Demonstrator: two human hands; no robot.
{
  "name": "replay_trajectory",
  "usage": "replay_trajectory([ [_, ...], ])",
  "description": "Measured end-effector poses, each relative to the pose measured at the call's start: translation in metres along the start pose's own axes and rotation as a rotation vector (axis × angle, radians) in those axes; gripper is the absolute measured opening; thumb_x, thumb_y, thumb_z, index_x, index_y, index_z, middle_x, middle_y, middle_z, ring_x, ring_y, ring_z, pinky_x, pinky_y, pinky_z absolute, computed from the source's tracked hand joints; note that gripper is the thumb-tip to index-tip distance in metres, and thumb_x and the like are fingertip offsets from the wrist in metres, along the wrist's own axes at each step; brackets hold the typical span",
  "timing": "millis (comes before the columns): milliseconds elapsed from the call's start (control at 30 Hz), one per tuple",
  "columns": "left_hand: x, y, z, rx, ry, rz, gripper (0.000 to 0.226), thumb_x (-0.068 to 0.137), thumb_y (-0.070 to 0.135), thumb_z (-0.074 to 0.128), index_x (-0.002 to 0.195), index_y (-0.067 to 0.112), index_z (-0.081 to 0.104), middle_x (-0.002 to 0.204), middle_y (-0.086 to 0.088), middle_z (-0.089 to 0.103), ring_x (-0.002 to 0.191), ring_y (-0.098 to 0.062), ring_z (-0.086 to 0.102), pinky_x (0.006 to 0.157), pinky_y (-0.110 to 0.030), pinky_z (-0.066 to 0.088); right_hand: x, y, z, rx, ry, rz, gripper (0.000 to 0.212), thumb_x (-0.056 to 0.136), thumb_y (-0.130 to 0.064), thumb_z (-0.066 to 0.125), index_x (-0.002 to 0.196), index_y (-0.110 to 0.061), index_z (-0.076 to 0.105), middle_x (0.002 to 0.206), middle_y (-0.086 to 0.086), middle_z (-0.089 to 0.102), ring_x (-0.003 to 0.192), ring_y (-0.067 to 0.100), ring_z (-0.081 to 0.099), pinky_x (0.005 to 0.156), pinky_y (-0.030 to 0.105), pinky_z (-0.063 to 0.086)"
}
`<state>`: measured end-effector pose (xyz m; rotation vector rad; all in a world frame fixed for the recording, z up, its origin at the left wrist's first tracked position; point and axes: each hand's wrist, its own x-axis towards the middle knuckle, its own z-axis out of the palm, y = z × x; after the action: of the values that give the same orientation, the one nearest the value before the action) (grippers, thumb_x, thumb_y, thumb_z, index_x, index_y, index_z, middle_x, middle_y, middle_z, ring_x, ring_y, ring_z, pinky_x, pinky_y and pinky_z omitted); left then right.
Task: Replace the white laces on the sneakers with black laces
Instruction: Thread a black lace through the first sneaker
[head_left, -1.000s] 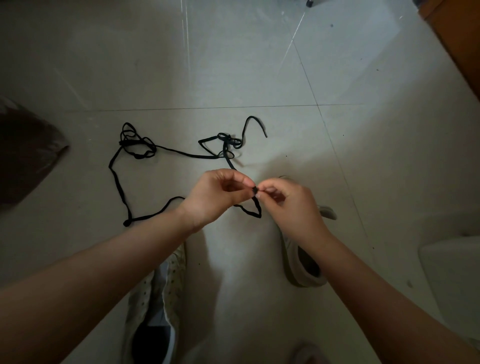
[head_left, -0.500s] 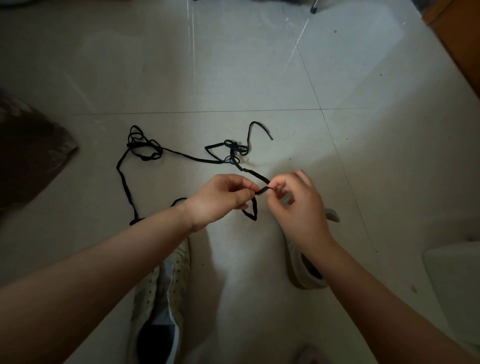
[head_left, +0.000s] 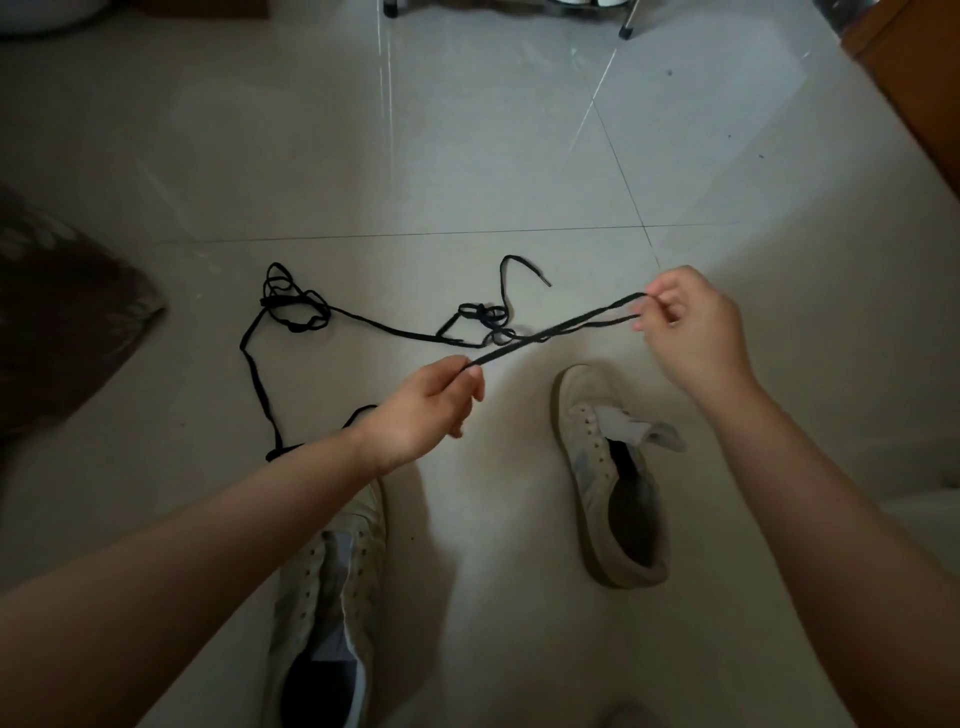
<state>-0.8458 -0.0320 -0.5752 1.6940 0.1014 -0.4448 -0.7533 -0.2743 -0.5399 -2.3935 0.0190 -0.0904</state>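
On the pale tiled floor (head_left: 467, 156) lie two unlaced sneakers: the left sneaker (head_left: 332, 582) partly under the forearm, the right sneaker (head_left: 608, 467) in full view. Both hands pinch the black lace (head_left: 550, 335), stretched between left hand (head_left: 426, 410) and right hand (head_left: 691, 332); the rest lies tangled. A dark cloth (head_left: 57, 312) is cut off at left.

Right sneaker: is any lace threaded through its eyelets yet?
No, the right sneaker lies on the floor with bare eyelets, while the black lace is stretched between the left hand and right hand.
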Motion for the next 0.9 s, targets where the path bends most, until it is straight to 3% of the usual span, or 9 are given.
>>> replay_trajectory([
  [200,0.002,-0.010,-0.005,0.228,-0.037,-0.091,0.031,0.101,0.030,0.036,0.077,0.018,0.052,0.065,0.002,0.042,0.060,-0.013,0.042,0.063,-0.027,0.046,0.005,0.044,0.004,0.110,0.015,0.265,0.019,0.083,-0.013,0.059,0.074,-0.028,0.052,0.087,0.010,0.069,0.082,0.026,0.069,0.084,0.052,0.053],
  [267,0.002,-0.011,-0.002,0.244,-0.032,-0.162,0.032,0.101,0.030,0.037,0.075,0.018,0.051,0.063,0.002,0.042,0.058,-0.012,0.041,0.059,-0.024,0.044,-0.004,0.051,0.007,0.091,-0.014,0.326,0.011,0.082,-0.015,0.062,0.082,-0.025,0.056,0.099,0.012,0.069,0.089,0.026,0.066,0.088,0.043,0.052],
  [333,0.003,-0.009,0.001,0.014,-0.021,-0.277,0.031,0.101,0.029,0.037,0.076,0.016,0.050,0.057,0.005,0.038,0.051,-0.011,0.035,0.053,-0.022,0.040,-0.014,0.053,0.010,0.014,-0.100,0.357,0.030,0.086,-0.018,0.065,0.114,-0.015,0.055,0.126,0.011,0.058,0.104,0.021,0.059,0.091,0.031,0.046],
  [433,0.002,0.000,0.006,-0.508,-0.025,-0.433,0.021,0.099,0.022,0.039,0.081,0.015,0.048,0.051,0.006,0.029,0.045,-0.012,0.022,0.049,-0.022,0.036,-0.038,0.053,0.017,0.001,-0.350,0.563,0.089,0.079,-0.047,0.071,0.147,-0.017,0.022,0.147,0.010,0.036,0.127,0.026,0.045,0.100,0.037,0.042],
  [533,0.002,0.003,0.017,-0.568,-0.029,-0.429,0.015,0.097,0.016,0.040,0.086,0.014,0.051,0.055,0.003,0.035,0.048,-0.012,0.028,0.057,-0.025,0.042,-0.060,0.048,0.015,0.125,-0.630,0.796,0.084,0.081,-0.050,0.066,0.147,-0.020,0.024,0.138,0.007,0.046,0.109,0.023,0.055,0.077,0.031,0.049],
  [600,0.003,0.002,0.027,-0.475,0.014,-0.439,0.017,0.096,0.014,0.041,0.085,0.013,0.054,0.060,0.002,0.045,0.055,-0.012,0.040,0.068,-0.029,0.052,-0.072,0.041,0.018,0.109,-0.705,0.752,0.071,0.084,-0.048,0.063,0.143,-0.024,0.032,0.128,0.003,0.052,0.099,0.020,0.057,0.074,0.031,0.048],
  [700,0.000,-0.009,0.035,-0.344,0.053,-0.482,0.016,0.096,0.014,0.044,0.086,0.014,0.057,0.076,-0.003,0.057,0.074,-0.014,0.056,0.084,-0.036,0.051,-0.091,0.029,0.032,0.144,-0.760,0.677,0.059,0.084,-0.048,0.063,0.134,-0.026,0.041,0.114,-0.001,0.059,0.098,0.019,0.061,0.080,0.040,0.054],
  [767,-0.003,-0.017,0.038,-0.238,0.029,-0.482,0.016,0.097,0.019,0.045,0.090,0.017,0.060,0.090,-0.003,0.061,0.092,-0.014,0.058,0.090,-0.037,0.048,-0.107,0.020,0.046,0.089,-0.741,0.598,0.064,0.082,-0.050,0.066,0.135,-0.024,0.042,0.123,0.001,0.057,0.106,0.021,0.060,0.087,0.043,0.055],
  [900,-0.007,-0.026,0.032,-0.216,0.059,-0.390,0.013,0.093,0.021,0.057,0.092,0.019,0.069,0.099,-0.004,0.068,0.097,-0.015,0.061,0.085,-0.029,0.050,-0.138,0.000,0.059,-0.060,-0.687,0.368,0.062,0.086,-0.045,0.063,0.136,-0.016,0.042,0.130,0.002,0.052,0.111,0.016,0.053,0.088,0.025,0.043],
])
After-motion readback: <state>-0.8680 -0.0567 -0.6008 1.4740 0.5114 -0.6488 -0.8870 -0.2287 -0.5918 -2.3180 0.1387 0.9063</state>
